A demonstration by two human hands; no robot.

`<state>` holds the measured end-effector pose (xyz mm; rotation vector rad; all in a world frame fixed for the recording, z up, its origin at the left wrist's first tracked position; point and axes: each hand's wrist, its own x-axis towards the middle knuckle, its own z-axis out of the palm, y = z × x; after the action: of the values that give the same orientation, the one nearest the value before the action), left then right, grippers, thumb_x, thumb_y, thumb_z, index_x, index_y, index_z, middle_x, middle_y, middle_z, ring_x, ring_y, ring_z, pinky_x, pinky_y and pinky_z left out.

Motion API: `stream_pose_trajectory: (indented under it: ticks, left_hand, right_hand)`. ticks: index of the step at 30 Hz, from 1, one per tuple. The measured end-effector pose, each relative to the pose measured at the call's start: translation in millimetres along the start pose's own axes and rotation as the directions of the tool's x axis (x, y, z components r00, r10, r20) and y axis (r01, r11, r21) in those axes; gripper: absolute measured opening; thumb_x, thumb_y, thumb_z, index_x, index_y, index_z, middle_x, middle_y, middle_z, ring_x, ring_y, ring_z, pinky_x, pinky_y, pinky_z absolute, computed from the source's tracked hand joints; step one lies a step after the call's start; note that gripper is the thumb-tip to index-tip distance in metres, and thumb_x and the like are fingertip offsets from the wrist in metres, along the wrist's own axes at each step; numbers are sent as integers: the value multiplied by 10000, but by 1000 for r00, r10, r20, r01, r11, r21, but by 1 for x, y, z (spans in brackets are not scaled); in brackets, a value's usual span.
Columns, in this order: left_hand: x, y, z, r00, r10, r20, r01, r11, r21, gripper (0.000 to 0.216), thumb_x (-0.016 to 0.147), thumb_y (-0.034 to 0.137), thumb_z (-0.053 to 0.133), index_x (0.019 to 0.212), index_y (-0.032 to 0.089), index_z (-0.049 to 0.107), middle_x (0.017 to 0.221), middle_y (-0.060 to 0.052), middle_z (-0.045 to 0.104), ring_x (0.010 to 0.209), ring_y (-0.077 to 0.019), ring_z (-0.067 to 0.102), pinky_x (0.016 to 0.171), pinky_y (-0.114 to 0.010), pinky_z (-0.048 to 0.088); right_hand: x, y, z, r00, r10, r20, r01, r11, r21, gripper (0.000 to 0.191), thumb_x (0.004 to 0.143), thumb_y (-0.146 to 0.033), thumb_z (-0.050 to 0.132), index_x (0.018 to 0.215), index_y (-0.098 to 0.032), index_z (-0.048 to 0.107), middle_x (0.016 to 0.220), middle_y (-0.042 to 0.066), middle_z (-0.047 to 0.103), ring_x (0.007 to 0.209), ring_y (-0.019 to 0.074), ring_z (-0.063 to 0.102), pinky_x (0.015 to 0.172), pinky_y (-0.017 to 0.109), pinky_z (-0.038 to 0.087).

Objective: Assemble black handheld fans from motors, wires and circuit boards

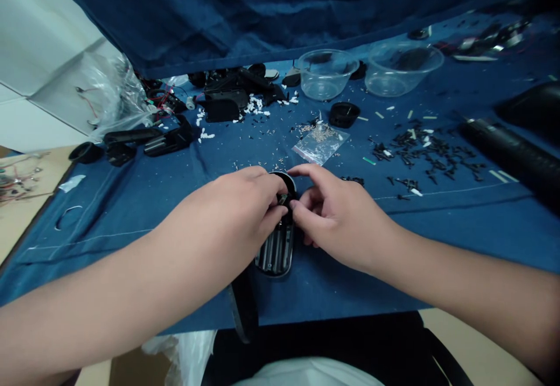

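Two hands work over one black oval plastic casing [275, 256] on blue cloth [87, 240]. L to R: crumpled clear plastic bag [114, 97], black plastic parts [149, 143], left hand [231, 211] narrow, fingers gripping casing's top end; casing upright-ish between hands, ribbed inside showing; right hand [341, 217] narrow, fingertips pinching same end; small clear bag of screws [321, 144]; two clear plastic bowls [326, 74] behind; loose black screws [426, 153].

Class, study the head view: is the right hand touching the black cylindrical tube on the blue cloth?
Apart. The head view shows the right hand clear of the black cylindrical tube, with blue cloth and scattered black screws between them.
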<state>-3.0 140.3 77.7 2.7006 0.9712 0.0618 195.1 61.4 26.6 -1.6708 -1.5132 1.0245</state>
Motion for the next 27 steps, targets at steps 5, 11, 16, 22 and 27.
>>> stream_pose_trajectory:
  ticks: [5,11,16,22,27]
  left_hand:
    - [1,4,-6,1000,-5,28,4,998,60,118,1083,305,725,1192,268,749,1167,-6,731,1011,-224,719,802,-364,454]
    - [0,10,-10,996,-65,68,60,995,74,80,1061,339,730,1108,304,675,901,39,736,738,-208,640,618,-341,300]
    - [9,6,-13,986,-135,96,136,991,-3,102,1015,367,776,1075,317,711,919,61,776,736,-186,653,601,-320,325]
    - [22,-1,-18,971,-147,188,189,955,-228,155,972,369,841,1081,289,766,894,78,813,696,-140,696,612,-284,411]
    - [28,-5,-22,951,-135,279,237,898,-371,218,938,393,850,1102,284,759,889,65,845,626,-152,722,581,-277,460]
  right_hand:
    - [0,4,-5,991,-86,-107,85,996,-22,284,980,-298,693,1252,-253,629,877,-79,751,673,106,709,631,269,488]
    - [-1,5,-9,967,-243,-81,231,963,-136,69,971,-299,682,981,-234,662,830,-70,725,669,79,649,595,245,461]
    - [-2,4,-13,982,-185,-36,181,978,-104,117,995,-350,658,994,-243,704,836,-67,774,675,100,722,621,260,499]
    - [-4,4,-15,967,-251,-43,245,962,-118,97,991,-308,673,1003,-230,729,818,-49,772,655,101,720,625,245,502]
    - [-3,4,-16,927,-373,-43,357,911,-204,273,972,-232,675,1215,-265,795,969,-24,790,699,96,700,658,240,522]
